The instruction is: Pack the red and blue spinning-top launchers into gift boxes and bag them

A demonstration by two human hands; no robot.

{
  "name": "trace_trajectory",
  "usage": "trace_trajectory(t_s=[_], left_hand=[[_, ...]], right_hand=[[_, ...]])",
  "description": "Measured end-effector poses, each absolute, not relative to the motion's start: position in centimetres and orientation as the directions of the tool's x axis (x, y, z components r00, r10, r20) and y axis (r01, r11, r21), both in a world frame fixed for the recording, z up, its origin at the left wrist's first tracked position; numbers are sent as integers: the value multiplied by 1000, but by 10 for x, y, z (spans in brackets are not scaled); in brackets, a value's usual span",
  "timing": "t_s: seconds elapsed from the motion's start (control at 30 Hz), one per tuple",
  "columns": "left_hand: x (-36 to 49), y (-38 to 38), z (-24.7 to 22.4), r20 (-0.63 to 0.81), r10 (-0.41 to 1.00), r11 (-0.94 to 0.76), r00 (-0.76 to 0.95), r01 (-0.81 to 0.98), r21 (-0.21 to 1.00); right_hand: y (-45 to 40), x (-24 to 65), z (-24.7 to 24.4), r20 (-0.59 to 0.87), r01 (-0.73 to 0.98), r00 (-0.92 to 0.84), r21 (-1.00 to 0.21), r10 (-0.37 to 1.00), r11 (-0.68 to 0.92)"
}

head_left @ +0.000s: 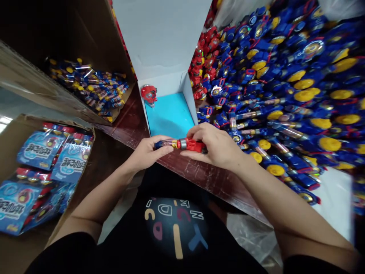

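My left hand (146, 152) is closed round a small tube (167, 143) with a dark blue end and a yellow tip. In my right hand (218, 146) is a red toy piece (194, 145) with a silver ring facing left. The tube's tip and the ring meet, or nearly so, between my hands. Just beyond them stands an open white box (191, 97) with a light blue bottom. One red toy (149, 94) lies in its far left corner.
A cardboard box (81, 38) of small tubes stands at left, and a carton (92, 133) of blue packages nearer. Blue and yellow toys (273, 95) heap up at right, with red ones (203, 61) behind. Red-brown table edge (205, 171) runs before me.
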State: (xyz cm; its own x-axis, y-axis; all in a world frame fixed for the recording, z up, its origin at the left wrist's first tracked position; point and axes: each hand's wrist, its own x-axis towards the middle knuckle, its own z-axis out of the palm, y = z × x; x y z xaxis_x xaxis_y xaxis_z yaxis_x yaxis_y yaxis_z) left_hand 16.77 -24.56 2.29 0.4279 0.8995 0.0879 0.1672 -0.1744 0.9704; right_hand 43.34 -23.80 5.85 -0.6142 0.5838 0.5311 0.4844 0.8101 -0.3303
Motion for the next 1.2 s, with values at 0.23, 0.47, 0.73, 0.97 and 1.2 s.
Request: trace_trajectory(t_s=[0.23,0.47,0.73,0.97,1.2], left_hand=[[172,-269,30,534,666,-736,521,338,587],[159,-269,19,609,510,-859,607,331,390],[154,-278,10,505,771,-635,388,398,662],[143,-255,-15,713,542,-801,445,529,280],[160,-213,-84,341,924,-370,171,617,694]], right_hand=[[-267,431,57,270,507,-473,-695,839,510],[-269,444,62,-184,275,-580,-961,794,-21],[-273,458,48,314,558,-498,-597,808,576],[-269,438,42,-128,352,-305,-936,944,-13],[-179,418,68,358,873,-407,-118,840,473]])
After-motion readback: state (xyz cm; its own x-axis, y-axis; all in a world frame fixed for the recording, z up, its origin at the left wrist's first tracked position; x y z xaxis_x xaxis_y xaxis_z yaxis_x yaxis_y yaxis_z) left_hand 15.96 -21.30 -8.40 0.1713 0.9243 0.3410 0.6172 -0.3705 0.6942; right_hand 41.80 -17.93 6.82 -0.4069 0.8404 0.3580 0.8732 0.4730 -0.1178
